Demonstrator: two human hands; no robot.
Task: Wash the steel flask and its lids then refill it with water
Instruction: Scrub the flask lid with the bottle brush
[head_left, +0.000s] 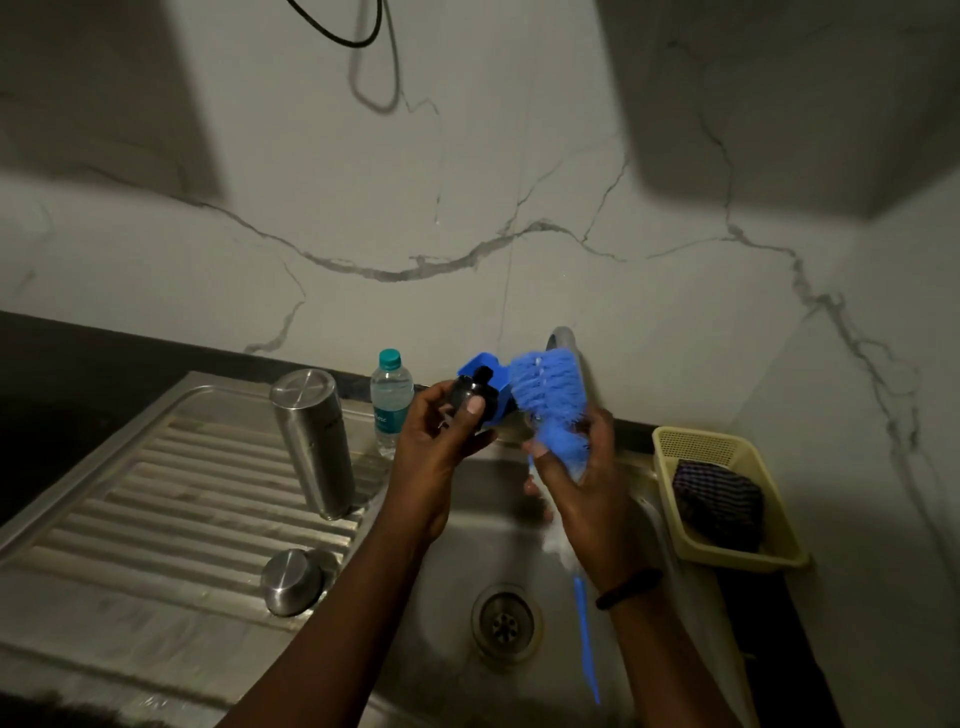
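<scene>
Head view: the left hand (441, 436) pinches the small dark inner lid (469, 397) between thumb and curled fingers, raised over the sink (457, 525); the right hand (582, 483) grips the blue bottle brush (550, 400) just below its bristle head, fingers wrapped round the stem, the handle trailing down past the wrist; the bristles sit just beside the lid, to the right of the left hand, whether touching is hard to tell. Left of the left hand, well apart, the steel flask (314, 441) stands inverted on the ribbed drainboard (156, 499); nearer the person, below the left forearm, the steel outer cap (291, 582) lies on the same board; a plastic water bottle (390, 402) stands between flask and left hand. Right of the right hand a yellow basket (727, 499) holds a dark cloth (719, 504).

The step appears to be scrubbing the inner lid; it would go best with the lid turned in the fingertips so the bristles reach threads and spout; a firm pinch matters, since a wet lid may slip into the basin.
</scene>
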